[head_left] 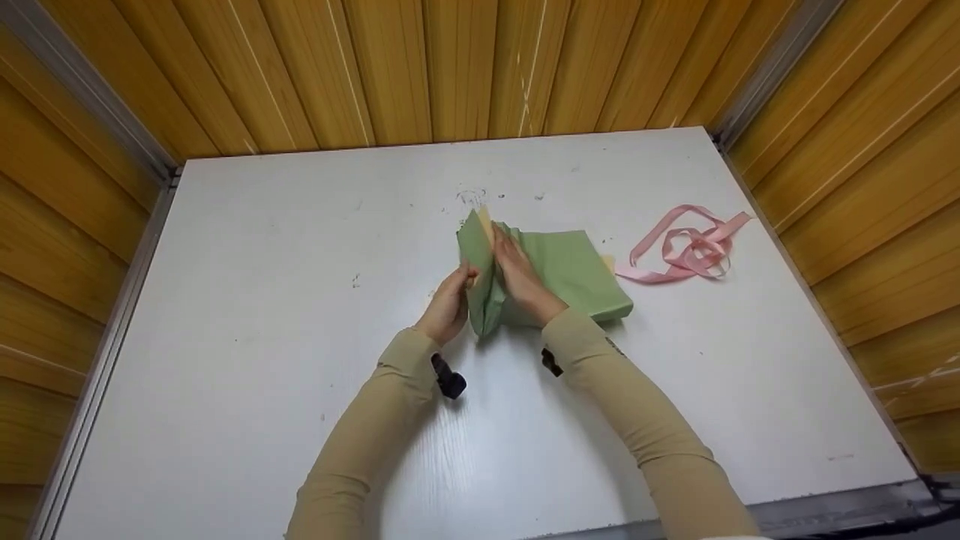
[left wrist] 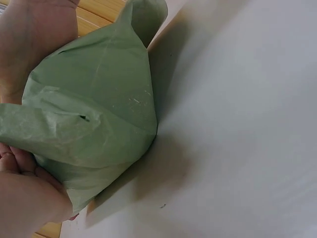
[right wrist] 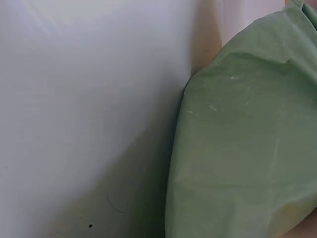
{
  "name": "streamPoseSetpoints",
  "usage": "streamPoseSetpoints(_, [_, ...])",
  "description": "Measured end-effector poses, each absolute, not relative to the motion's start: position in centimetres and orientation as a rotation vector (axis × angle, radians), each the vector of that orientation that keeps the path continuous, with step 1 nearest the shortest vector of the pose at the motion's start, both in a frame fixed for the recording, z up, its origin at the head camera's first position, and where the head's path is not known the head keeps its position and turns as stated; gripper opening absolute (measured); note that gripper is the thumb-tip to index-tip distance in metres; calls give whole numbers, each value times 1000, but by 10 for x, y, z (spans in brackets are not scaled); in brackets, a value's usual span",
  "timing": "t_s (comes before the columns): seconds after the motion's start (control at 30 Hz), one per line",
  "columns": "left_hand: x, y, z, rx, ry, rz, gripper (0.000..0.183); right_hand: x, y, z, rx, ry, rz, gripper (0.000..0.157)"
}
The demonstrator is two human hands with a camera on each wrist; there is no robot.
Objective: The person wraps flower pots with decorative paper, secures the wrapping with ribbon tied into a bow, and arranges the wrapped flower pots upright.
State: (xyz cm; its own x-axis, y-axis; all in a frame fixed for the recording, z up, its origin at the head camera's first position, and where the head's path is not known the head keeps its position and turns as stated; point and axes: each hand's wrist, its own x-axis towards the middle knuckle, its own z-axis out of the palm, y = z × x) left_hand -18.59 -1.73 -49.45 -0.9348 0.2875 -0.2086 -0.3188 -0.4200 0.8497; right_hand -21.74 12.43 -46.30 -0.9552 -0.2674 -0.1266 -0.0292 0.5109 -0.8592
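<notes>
A flat, box-like package wrapped in green paper [head_left: 574, 266] lies on the white table. Its left end stands up as a creased paper flap [head_left: 474, 244] with a pale yellow inner side. My left hand [head_left: 446, 304] pinches this flap from the left, thumb and fingers curled at its edge. On the other side my right hand [head_left: 521, 277] presses against the paper with straight fingers. The left wrist view shows the gathered green paper [left wrist: 94, 89] between the left hand [left wrist: 29, 198] and the right hand [left wrist: 34, 44]. Green paper [right wrist: 242, 144] hides most of the right hand in its wrist view.
A loosely tangled pink ribbon [head_left: 697, 255] lies right of the package, one end reaching a small yellowish piece [head_left: 607, 262] at the package's edge. Wood-patterned panels [head_left: 450, 71] enclose the white table [head_left: 247, 315] at the back and both sides.
</notes>
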Motion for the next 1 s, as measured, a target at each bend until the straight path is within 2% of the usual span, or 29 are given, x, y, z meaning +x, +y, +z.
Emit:
streamPoseSetpoints(0.1, [-186, -16, -497, -106, 1427, 2434, 40, -218, 124, -463, -234, 2490, -1460, 71])
streamPoseSetpoints(0.27, [-185, -10, -500, -84, 1567, 2439, 18, -219, 123, -464, -207, 2423, -1577, 55])
streamPoseSetpoints(0.33, [-185, -6, -500, -66, 1651, 2437, 16, -219, 122, -464, -175, 2388, -1610, 53])
streamPoseSetpoints(0.5, [-182, 1, -500, -59, 1805, 2409, 33, -219, 121, -463, -116, 2309, -1657, 53])
streamPoseSetpoints(0.63, [-180, 2, -500, -56, 1894, 2327, 44, -219, 119, -463, -170, 2228, -1732, 54])
streamPoseSetpoints(0.87, [-178, 3, -504, -108, 2105, 2144, 83, -222, 117, -465, -283, 2255, -1780, 52])
streamPoseSetpoints(1.0, [-179, 3, -505, -72, 2161, 2071, 85, -223, 117, -466, -296, 2205, -1815, 52])
